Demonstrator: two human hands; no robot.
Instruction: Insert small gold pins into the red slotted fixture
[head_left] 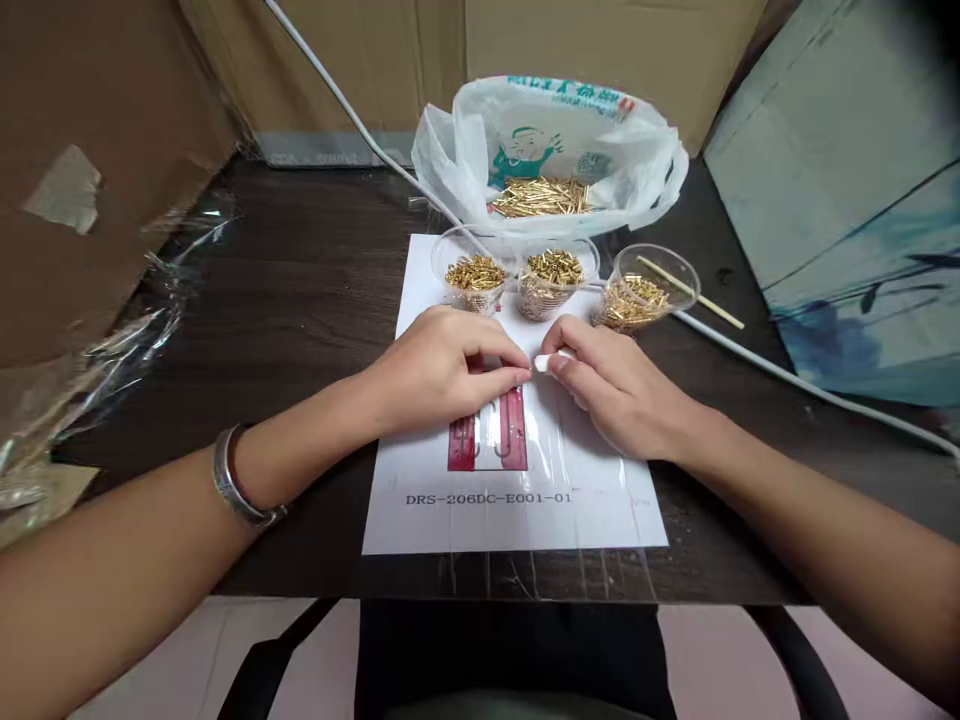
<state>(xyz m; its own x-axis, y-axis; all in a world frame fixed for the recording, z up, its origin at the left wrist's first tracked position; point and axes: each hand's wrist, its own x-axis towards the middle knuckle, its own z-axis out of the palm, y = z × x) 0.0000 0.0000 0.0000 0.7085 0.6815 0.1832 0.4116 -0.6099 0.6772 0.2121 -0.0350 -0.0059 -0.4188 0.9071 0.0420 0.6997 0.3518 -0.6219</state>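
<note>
Over the printed white sheet [420, 520], my two hands meet almost fingertip to fingertip. My left hand [457, 365] is closed in a pinch, thumb against forefinger; whatever sits between the tips is too small to name. Between the thumb and fingers of my right hand [611, 385] is a small white piece [551, 362], its end pointing at the left fingertips. Its kind is not clear, since the fingers cover most of it. Just beyond the hands stand clear plastic cups of small gold-coloured metal pins: a left cup [476, 290], a middle cup [551, 300] and a right cup [634, 310].
Behind the cups, a white plastic bag [457, 160] holds many longer gold pins [544, 196]. A thin wooden stick [720, 308] leans out of the right cup. A white cable [825, 392] crosses the dark table [315, 260]. Cardboard walls [337, 70] enclose the back and left.
</note>
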